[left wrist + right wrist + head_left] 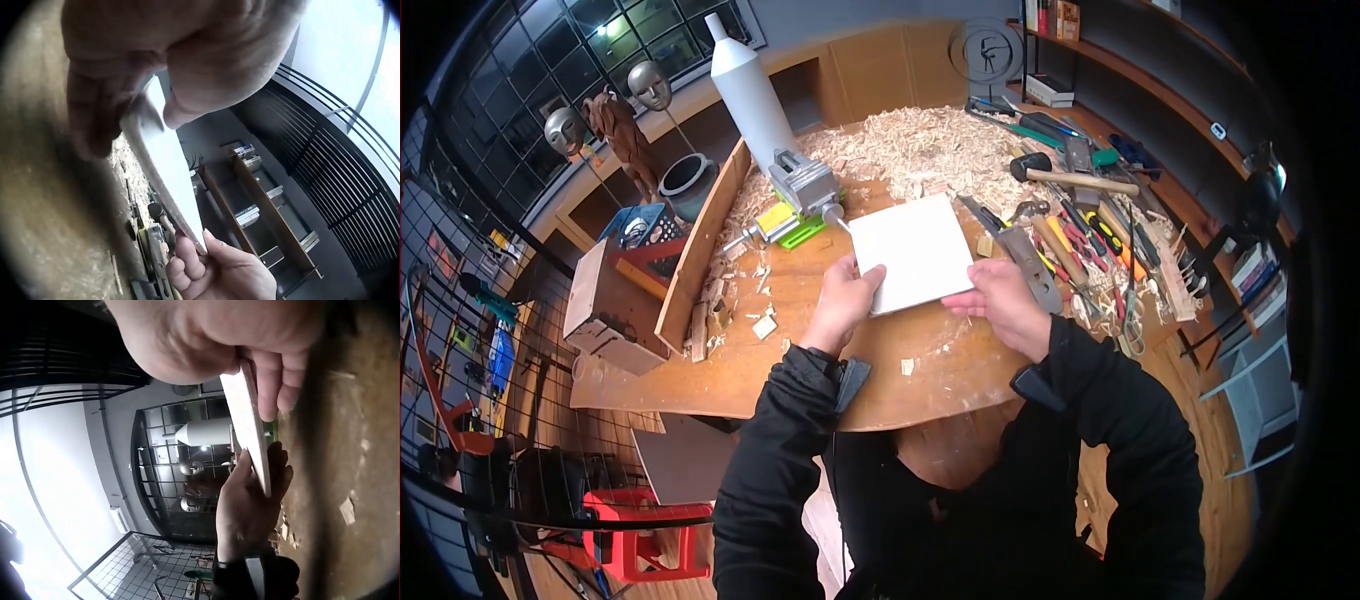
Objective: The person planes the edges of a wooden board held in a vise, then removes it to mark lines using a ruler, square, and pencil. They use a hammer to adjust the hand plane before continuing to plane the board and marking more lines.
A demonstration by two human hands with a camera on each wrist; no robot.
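Note:
A thin, square white board [912,250] is held up over the front of the workbench [850,395], with its broad face toward the head camera. My left hand [843,303] grips the board's left edge, thumb on the upper face and fingers underneath. At the lower right corner, my right hand [1008,305] pinches the board between thumb and fingers. Both wrist views show the board's narrow edge; in the left wrist view the right hand [228,275] holds the far end. Beyond the board's upper left corner stands a grey bench vise [805,185] on a green base.
Wood shavings [900,150] cover the bench's back. To the right lie a mallet [1080,178], a hand plane [1028,265] and several colourful-handled tools [1090,235]. A wooden side rail [705,255] and a wooden box [615,310] stand left. Small wood scraps [765,326] lie about.

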